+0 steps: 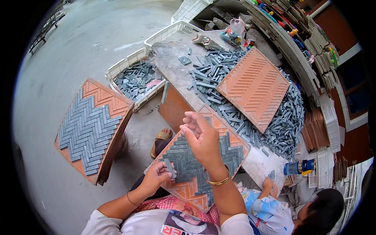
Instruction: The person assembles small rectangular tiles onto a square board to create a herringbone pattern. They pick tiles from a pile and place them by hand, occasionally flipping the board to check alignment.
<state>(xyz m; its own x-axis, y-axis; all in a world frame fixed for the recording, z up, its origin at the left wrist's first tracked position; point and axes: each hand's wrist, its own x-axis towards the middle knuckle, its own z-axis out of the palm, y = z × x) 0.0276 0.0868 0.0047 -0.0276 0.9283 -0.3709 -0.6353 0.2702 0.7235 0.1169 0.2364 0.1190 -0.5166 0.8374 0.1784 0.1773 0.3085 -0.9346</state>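
Note:
My left hand (158,175) pinches a thin grey tile strip (169,167) between thumb and fingers, near the left edge of an orange herringbone mould tray (181,188) on my lap. Rows of dark grey tile strips (184,158) fill the middle of that tray in a zigzag, leaving bare orange slots at its near and far corners. Above the tray is my right hand (201,135), raised with its fingers loosely bent and apart from the thumb; nothing shows in it. Its wrist and forearm cover part of the laid strips.
A stack of mould trays (127,107) stands at left, its top one partly tiled. Loose strips (282,137) are heaped on the worktable (172,49), with an untiled orange tray (254,90) over them. A white crate (113,76) holds more pieces. A child (270,207) sits close at right, near a blue bottle (299,167).

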